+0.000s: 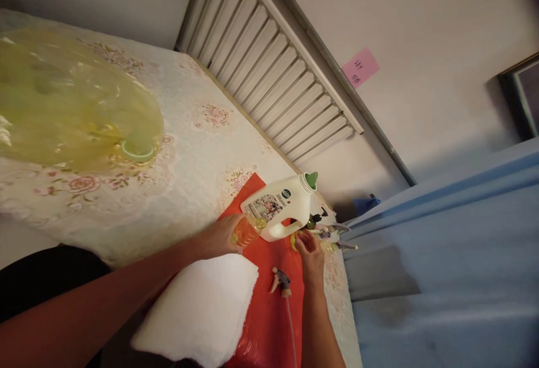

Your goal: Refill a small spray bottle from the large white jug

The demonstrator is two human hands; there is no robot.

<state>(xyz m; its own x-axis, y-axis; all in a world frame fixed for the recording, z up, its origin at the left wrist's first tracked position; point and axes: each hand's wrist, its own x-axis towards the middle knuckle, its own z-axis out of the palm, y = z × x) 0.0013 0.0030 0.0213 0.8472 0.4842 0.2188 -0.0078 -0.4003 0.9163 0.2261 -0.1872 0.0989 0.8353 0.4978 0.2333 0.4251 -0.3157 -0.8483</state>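
Note:
My left hand (225, 237) is closed around a clear plastic bottle (247, 232) with a yellowish, open-looking neck and no sprayer on it. Fingers bent, my right hand (309, 247) grips a small yellow round piece (293, 240), possibly a cap. Between the two hands stands a large cream jug (275, 208) with a printed label, a handle and a green spout, uncapped. Below it, a trigger sprayer head (281, 281) with a long thin tube lies on a red sheet (269, 323).
A folded white cloth (202, 312) lies near me. Several spray bottles (330, 239) stand beyond my right hand. A yellow translucent bag (76, 98) covers the left of the flowered tabletop (189, 160). A radiator (269, 64) and a blue curtain (446, 278) border it.

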